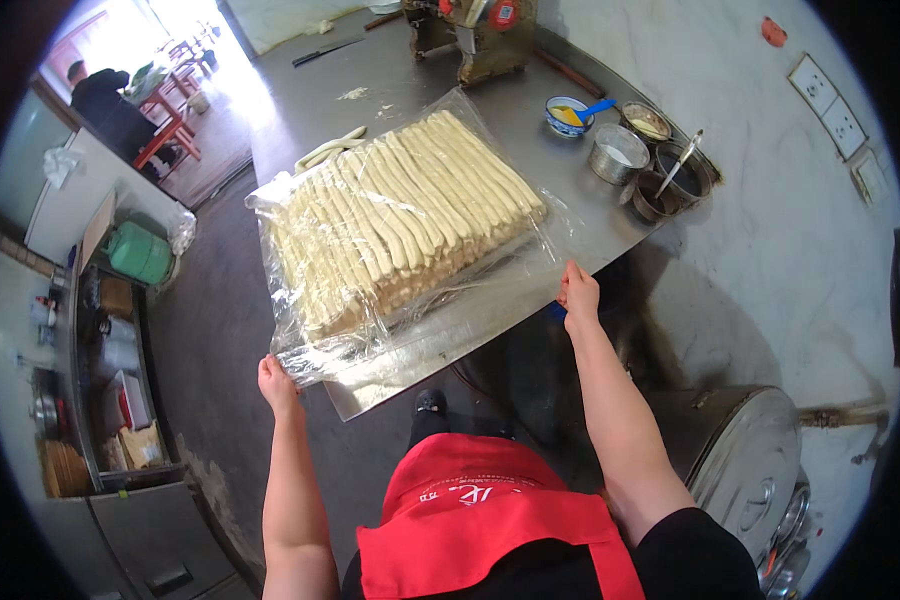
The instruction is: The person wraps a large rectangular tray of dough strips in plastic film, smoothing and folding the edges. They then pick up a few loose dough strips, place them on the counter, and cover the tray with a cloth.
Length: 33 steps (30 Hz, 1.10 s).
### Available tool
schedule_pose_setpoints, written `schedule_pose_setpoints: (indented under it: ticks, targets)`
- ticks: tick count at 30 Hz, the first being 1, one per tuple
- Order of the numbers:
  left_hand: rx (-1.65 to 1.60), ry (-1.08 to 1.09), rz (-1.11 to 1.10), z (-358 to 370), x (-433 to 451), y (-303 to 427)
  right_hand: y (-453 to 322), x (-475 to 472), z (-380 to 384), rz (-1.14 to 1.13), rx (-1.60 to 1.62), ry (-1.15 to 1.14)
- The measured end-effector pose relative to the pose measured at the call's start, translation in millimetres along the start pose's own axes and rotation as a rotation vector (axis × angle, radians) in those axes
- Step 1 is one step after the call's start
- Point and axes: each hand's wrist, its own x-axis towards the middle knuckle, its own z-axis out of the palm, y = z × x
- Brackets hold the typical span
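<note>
Long pale dough strips [412, 202] lie side by side in a stacked block on a metal worktable [450, 341]. Clear plastic film [330, 360] covers the block and stretches toward me past its near edge. At the film's near left corner, my left hand [277, 382] grips it with closed fingers. My right hand [579, 294] pinches the near right part of the film, just beyond the table's front edge. A few loose dough strips [330, 150] lie beside the block at its far left, outside the main rows.
A blue-patterned bowl [568, 116] with a blue-handled brush, a metal pot [619, 155] and several other containers stand at the right. A machine [469, 34] and a knife [326, 52] are farther back. A lidded steel drum [750, 465] is low right; a seated person [109, 105] is far left.
</note>
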Motion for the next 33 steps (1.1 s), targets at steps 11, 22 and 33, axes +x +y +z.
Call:
schedule_pose_setpoints:
  ticks: [11, 22, 33]
  targets:
    - [-0.067, -0.358, -0.249, -25.2, -55.5, 13.4, 0.6, 3.5, -16.4, 0.077, 0.128, -0.062]
    - [-0.352, -0.091, -0.287, -18.9, -54.9, -18.0, 21.9, 12.2, -5.6, -0.158, -0.091, 0.345]
    - [-0.449, -0.072, -0.333, -11.7, -57.9, -19.1, 70.4, -83.9, 108.6, 0.225, -0.053, -0.567]
